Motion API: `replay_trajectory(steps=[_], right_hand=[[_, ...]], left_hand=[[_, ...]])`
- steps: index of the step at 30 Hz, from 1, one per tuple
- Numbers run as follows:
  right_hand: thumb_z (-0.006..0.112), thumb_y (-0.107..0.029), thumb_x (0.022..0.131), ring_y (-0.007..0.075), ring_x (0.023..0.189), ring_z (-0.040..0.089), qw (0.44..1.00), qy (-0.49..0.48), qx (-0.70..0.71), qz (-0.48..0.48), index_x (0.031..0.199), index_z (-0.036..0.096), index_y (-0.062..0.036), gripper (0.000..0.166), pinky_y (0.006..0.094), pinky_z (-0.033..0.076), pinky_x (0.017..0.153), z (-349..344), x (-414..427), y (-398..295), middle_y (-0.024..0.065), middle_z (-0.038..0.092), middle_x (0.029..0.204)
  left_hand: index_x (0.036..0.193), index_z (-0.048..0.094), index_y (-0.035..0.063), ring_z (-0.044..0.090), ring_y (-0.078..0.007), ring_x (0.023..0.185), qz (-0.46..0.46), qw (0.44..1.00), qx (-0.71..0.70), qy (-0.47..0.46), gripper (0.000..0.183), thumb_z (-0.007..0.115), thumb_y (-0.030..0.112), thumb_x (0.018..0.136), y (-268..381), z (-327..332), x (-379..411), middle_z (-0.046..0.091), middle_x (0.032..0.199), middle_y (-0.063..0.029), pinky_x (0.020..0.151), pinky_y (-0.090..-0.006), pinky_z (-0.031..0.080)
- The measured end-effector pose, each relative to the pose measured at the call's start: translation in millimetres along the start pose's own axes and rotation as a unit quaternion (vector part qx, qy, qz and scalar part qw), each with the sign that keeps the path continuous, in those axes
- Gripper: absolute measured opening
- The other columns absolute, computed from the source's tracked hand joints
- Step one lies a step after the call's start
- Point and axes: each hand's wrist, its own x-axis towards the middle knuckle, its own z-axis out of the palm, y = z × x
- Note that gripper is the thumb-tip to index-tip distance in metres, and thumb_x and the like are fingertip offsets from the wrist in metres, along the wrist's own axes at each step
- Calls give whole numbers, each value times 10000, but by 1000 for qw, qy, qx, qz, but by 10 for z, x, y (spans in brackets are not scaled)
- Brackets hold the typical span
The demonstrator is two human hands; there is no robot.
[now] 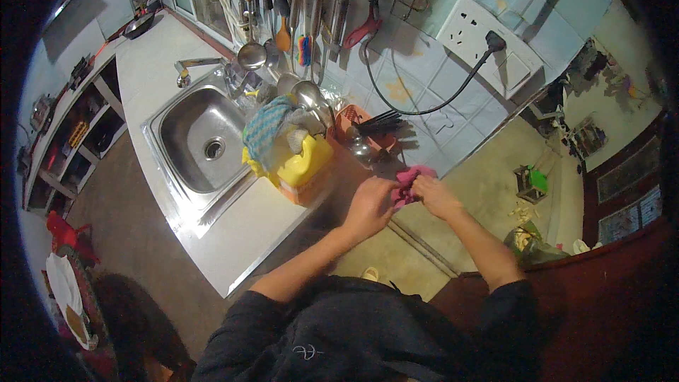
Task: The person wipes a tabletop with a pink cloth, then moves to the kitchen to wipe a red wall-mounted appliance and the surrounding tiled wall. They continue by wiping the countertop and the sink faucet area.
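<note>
Both of my hands are on a crumpled pink cloth (416, 172) past the right end of the counter. My left hand (371, 206) pinches its left side; the fingertips are partly hidden by the folds. On the cloth's right side, my right hand (436, 197) has its fingers closed over the fabric. Just left of my hands stands a yellow plastic jug (307, 162) in an orange container (301, 193). A blue-and-white striped cloth (265, 127) and a grey cloth (301, 122) lie over the jug. Behind my hands is an orange plastic basket (351, 115) with black chopsticks (379, 123).
A stainless steel sink (201, 138) is set in the pale counter (254, 244), with a faucet (185, 71) behind it. Ladles (252, 57) and other utensils hang from a wall rack. A black cable (424, 111) loops from the wall socket (485, 45). A red stool (66, 233) stands left.
</note>
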Motion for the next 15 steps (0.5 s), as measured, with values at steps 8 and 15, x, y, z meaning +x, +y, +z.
replay_trajectory(steps=[8,15], right_hand=[[543,-128,736,291,1025,535,975,78,-206,11,989,594,-18,281,411,399,967,-1634,331,-112,119,581,995],[557,-135,726,286,1032,531,945,172,-280,-7,1028,590,-7,330,426,383,983,-2129,1220,-67,128,586,1036]], left_hand=[[1129,564,77,471,-311,1202,-15,968,221,-118,431,694,239,751,225,199,29,542,1208,-124,1032,-626,268],[1144,563,108,472,-293,1194,-34,972,184,-144,409,679,237,774,270,104,-3,537,1201,-96,1049,-605,266]])
